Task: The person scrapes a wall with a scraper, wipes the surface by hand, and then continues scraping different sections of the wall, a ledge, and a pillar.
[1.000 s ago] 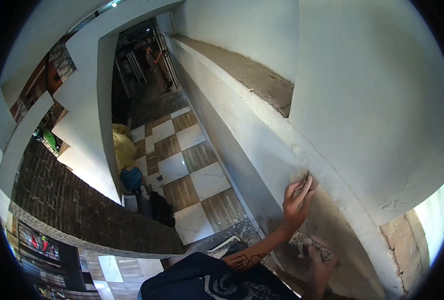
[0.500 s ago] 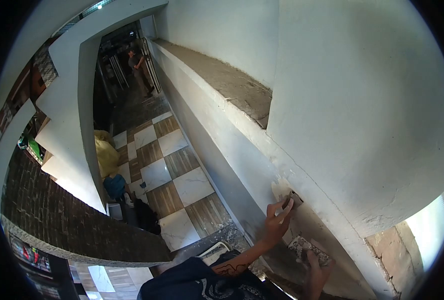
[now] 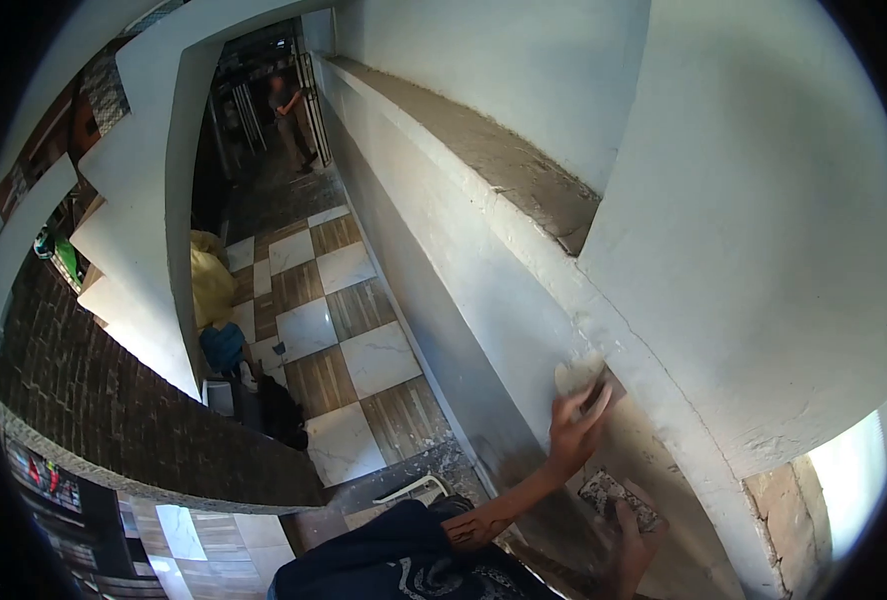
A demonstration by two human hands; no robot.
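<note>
My left hand (image 3: 576, 430), on the tattooed arm, reaches to the wall with its fingers bent together. Whatever it pinches is mostly hidden by the fingers. Just beyond the fingertips, a pale patch of wet-looking filler (image 3: 576, 374) marks the wall (image 3: 524, 345). Lower and to the right, my right hand (image 3: 640, 540) grips a small flat board (image 3: 616, 499) speckled with white and grey filler, its thumb lying over the face. The board stays close to the wall below my left hand, apart from it.
A long ledge (image 3: 484, 140) runs along the wall, and a crack crosses its face. Below lies a checkered tile floor (image 3: 344, 445). A yellow sack (image 3: 211, 280), a blue cloth (image 3: 224, 348) and a white chair (image 3: 414, 490) are leftward. Another person (image 3: 289, 120) stands at the far end.
My view has shifted slightly. My left hand has moved a little against the wall beside the filler patch, its fingers now covering the dark spot seen before. My right hand keeps hold of the board.
</note>
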